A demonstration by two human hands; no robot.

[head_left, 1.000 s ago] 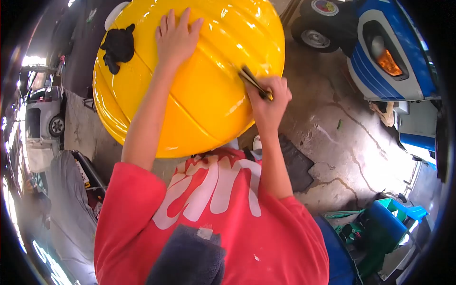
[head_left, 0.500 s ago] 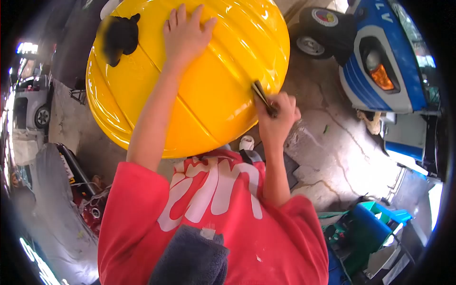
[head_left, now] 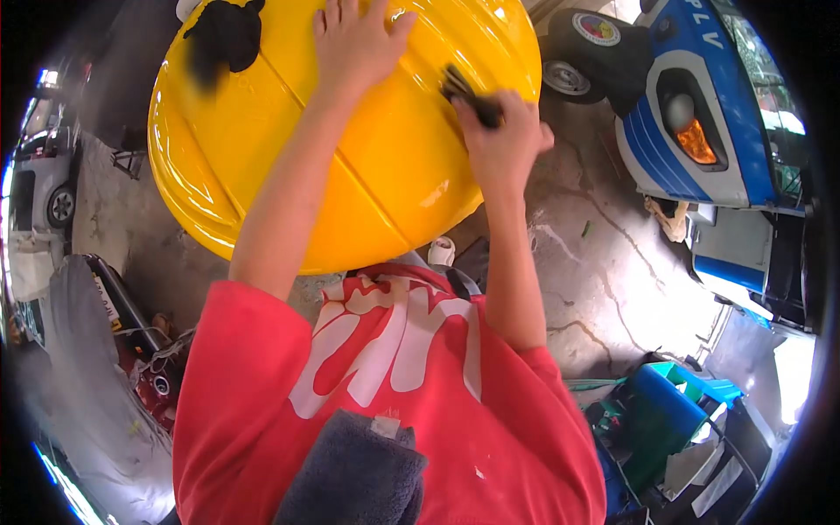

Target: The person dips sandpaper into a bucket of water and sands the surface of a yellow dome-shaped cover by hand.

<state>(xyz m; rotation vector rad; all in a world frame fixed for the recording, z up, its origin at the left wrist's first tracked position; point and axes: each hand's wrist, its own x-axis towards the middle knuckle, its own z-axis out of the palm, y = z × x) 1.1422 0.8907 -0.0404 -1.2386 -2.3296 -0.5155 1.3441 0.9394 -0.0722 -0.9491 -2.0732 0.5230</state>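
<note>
A large, glossy yellow ribbed panel (head_left: 385, 175) fills the upper middle of the head view. Spread flat on its upper part, my left hand (head_left: 359, 44) touches the surface with fingers apart. My right hand (head_left: 507, 144) is closed around a small dark tool (head_left: 472, 98) near the panel's right edge. Motion blurs the tool's end, so I cannot tell its exact kind or whether it touches the panel. A black cloth-like piece (head_left: 232, 37) lies on the panel's upper left.
A blue and white vehicle front (head_left: 700, 122) with an orange lamp is at the right. Below it are a blue and green bin (head_left: 656, 411) and scraps. A motorcycle part (head_left: 157, 385) and grey cover (head_left: 92, 376) are at the left. The concrete floor (head_left: 604, 289) is cracked.
My right hand and the dark tool have moved up along the panel. My left hand also sits higher in view, still flat. The view has shifted slightly.
</note>
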